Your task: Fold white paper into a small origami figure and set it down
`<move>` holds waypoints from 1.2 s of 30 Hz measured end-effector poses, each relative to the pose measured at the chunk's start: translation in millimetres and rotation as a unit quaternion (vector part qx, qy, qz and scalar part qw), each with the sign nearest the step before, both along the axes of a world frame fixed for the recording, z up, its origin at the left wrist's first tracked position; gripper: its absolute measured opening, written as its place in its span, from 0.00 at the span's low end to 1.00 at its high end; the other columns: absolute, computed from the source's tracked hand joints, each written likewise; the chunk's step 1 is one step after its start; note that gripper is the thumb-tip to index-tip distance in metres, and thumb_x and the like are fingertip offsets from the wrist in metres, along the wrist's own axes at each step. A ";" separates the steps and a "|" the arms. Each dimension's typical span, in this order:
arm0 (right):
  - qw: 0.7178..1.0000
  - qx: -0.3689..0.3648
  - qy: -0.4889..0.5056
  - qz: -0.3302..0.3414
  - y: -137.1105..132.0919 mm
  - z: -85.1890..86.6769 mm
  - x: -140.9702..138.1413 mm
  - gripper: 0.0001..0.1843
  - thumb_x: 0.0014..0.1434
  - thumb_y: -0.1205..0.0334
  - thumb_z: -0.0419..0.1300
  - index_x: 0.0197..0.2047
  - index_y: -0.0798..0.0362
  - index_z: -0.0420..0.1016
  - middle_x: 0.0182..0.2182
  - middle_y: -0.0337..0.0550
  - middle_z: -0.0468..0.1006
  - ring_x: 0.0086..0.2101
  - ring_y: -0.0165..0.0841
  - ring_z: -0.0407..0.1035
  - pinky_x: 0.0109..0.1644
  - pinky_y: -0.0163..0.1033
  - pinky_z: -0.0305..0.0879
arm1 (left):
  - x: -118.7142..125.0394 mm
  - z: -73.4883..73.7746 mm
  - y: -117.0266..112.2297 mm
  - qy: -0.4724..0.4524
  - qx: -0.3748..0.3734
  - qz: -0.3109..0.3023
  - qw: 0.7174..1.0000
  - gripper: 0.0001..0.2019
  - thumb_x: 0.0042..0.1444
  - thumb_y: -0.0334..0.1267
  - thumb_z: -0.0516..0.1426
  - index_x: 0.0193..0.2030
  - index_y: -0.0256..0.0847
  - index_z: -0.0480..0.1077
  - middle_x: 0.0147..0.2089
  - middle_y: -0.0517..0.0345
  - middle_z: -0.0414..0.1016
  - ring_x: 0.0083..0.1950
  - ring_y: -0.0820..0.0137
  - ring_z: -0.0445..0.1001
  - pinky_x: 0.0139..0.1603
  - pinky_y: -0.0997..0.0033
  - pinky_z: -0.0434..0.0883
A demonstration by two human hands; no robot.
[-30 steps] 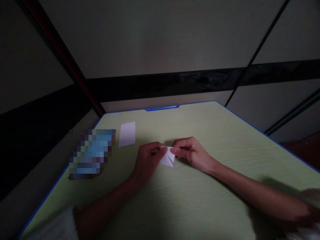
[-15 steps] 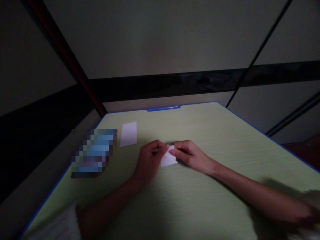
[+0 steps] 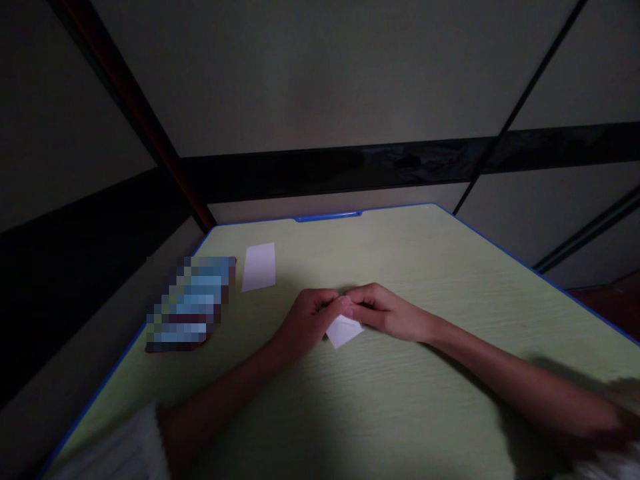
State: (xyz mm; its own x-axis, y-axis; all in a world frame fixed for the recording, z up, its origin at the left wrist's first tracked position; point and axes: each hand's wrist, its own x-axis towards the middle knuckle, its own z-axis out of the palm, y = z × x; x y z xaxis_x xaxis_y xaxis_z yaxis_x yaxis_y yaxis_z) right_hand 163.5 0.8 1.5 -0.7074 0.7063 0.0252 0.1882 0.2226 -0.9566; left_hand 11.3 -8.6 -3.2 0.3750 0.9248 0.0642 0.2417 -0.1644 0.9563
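To the right of the flat white sheet [image 3: 259, 267] and nearer me, my left hand [image 3: 309, 320] and right hand [image 3: 393, 313] both pinch the folded paper [image 3: 343, 333], whose layers I should keep aligned while pressing evenly along the crease.

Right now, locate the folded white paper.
In the head view, the folded white paper is below centre, held by the left hand and right hand, right of the loose sheet.

I log left hand [image 3: 311, 317] and right hand [image 3: 389, 312] meeting below frame centre, fingers [image 3: 367, 292] curled, thumbs [image 3: 334, 313] pinching, tips close together. I see left forearm [image 3: 225, 393] slanting from lower left, right forearm [image 3: 515, 373] from lower right.
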 end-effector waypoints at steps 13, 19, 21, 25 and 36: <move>0.989 -0.080 0.122 0.010 0.7 -0.3 -2.4 0.10 0.50 0.62 0.50 0.21 0.57 0.58 0.18 0.32 0.54 0.20 0.22 0.47 0.25 0.31 0.45 | -3.9 -1.7 0.8 -0.027 -0.023 -0.057 0.998 0.15 0.50 0.42 0.48 0.17 0.38 0.54 0.17 0.67 0.48 0.20 0.79 0.48 0.19 0.77 0.46; 0.985 -0.070 0.156 0.006 2.5 0.1 -2.8 0.10 0.48 0.67 0.50 0.17 0.56 0.56 0.17 0.31 0.52 0.20 0.22 0.47 0.25 0.31 0.44 | -5.0 -3.6 -0.9 -0.049 0.012 -0.038 0.998 0.15 0.52 0.41 0.47 0.18 0.39 0.52 0.18 0.67 0.47 0.21 0.79 0.48 0.20 0.77 0.47; 0.983 -0.084 0.165 -0.002 3.3 -1.6 -2.7 0.09 0.47 0.69 0.50 0.18 0.56 0.57 0.17 0.31 0.53 0.20 0.22 0.48 0.25 0.31 0.44 | -4.8 -3.3 -1.9 -0.050 0.006 -0.017 0.999 0.14 0.52 0.41 0.47 0.18 0.39 0.52 0.18 0.67 0.48 0.21 0.79 0.48 0.19 0.77 0.47; 0.972 -0.123 0.197 -0.015 5.2 -6.3 -2.3 0.07 0.44 0.71 0.50 0.18 0.57 0.59 0.16 0.32 0.56 0.20 0.23 0.50 0.25 0.31 0.44 | -3.9 -3.1 -3.3 -0.063 -0.020 0.022 0.998 0.14 0.51 0.42 0.47 0.18 0.39 0.52 0.18 0.67 0.48 0.20 0.79 0.49 0.19 0.77 0.48; 0.934 -0.171 0.310 -0.053 7.4 -4.8 -1.7 0.08 0.47 0.65 0.54 0.20 0.58 0.63 0.19 0.37 0.63 0.23 0.26 0.58 0.29 0.33 0.52 | -5.8 -8.1 1.0 -0.111 -0.026 0.069 0.991 0.14 0.51 0.45 0.48 0.21 0.39 0.54 0.20 0.66 0.51 0.22 0.77 0.52 0.22 0.77 0.51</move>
